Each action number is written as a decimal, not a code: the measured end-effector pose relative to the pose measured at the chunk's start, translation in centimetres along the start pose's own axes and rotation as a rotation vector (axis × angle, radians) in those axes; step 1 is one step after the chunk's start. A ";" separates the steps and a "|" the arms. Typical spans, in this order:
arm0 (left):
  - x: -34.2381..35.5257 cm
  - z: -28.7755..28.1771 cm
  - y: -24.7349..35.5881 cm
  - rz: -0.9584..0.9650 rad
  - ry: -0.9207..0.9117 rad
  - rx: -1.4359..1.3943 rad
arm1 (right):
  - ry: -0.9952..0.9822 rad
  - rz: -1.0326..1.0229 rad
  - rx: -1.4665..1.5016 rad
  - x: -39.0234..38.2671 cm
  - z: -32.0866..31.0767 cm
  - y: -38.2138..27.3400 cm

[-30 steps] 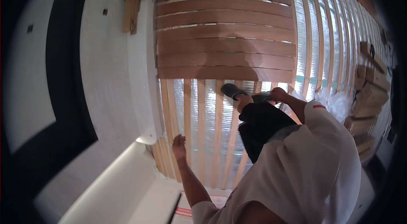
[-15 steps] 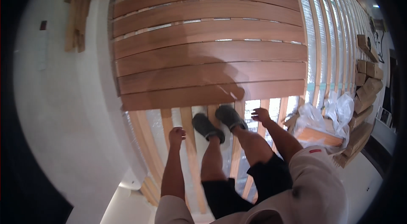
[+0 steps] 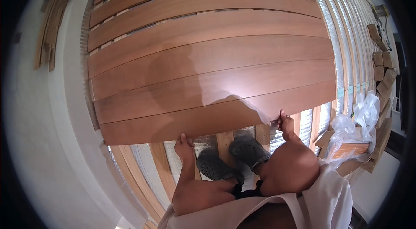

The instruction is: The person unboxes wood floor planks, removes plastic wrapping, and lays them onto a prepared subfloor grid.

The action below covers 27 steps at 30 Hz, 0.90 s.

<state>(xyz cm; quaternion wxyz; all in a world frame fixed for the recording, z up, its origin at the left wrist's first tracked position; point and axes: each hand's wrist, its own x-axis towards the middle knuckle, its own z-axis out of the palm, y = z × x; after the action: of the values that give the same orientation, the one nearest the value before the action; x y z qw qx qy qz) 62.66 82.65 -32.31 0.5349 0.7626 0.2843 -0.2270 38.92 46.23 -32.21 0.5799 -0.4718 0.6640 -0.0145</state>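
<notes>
I am crouched over a floor under construction. My left hand (image 3: 184, 146) presses against the near edge of the nearest brown floorboard (image 3: 208, 118), fingers against its edge. My right hand (image 3: 286, 123) touches the same board's edge further right, fingertips at its lower rim. Several laid brown boards (image 3: 203, 42) stretch beyond it. My two grey clogs (image 3: 232, 157) stand on light wooden joists (image 3: 225, 142) and silver foil insulation between my hands. My bent knees fill the lower middle of the view.
Bare joists and foil insulation (image 3: 346, 55) run on to the right. A crumpled clear plastic bag (image 3: 357, 118) and stacked short wood pieces (image 3: 383, 68) lie at the right. A white wall (image 3: 47, 112) curves along the left, with leaning wood strips (image 3: 54, 21) at upper left.
I have dropped into a lower crouch and the view moved closer to the boards. Both hands went forward from hanging free to the near board's edge.
</notes>
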 end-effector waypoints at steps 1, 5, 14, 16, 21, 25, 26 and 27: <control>0.0 0.3 0.1 -0.023 0.023 -0.042 | 0.009 -0.005 -0.018 -0.1 0.3 -1.0; 3.8 2.0 0.0 0.110 -0.004 -0.202 | -0.012 -0.057 0.056 0.9 0.8 -2.2; 5.8 5.7 6.9 0.094 -0.007 -0.017 | -0.047 -0.157 0.011 5.1 3.0 -7.7; 6.3 6.7 8.2 0.115 -0.031 -0.038 | -0.063 -0.172 0.028 7.2 3.1 -8.4; 9.7 10.7 12.5 0.128 -0.085 -0.160 | -0.082 -0.152 0.046 10.6 5.4 -13.4; 13.3 13.9 15.6 0.099 -0.120 -0.224 | -0.108 -0.183 0.078 14.0 6.9 -18.8; 14.7 14.9 16.0 0.067 -0.093 -0.242 | -0.074 -0.151 0.082 15.0 7.3 -19.5; 15.8 15.7 16.9 0.057 -0.093 -0.233 | -0.048 -0.130 0.091 15.9 8.2 -21.3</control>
<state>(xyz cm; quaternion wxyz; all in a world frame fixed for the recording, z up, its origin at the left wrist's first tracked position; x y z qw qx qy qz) 85.04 66.32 -36.10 0.6387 0.6917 0.2619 -0.2120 60.19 28.50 -34.83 0.6141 -0.4874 0.6166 -0.0709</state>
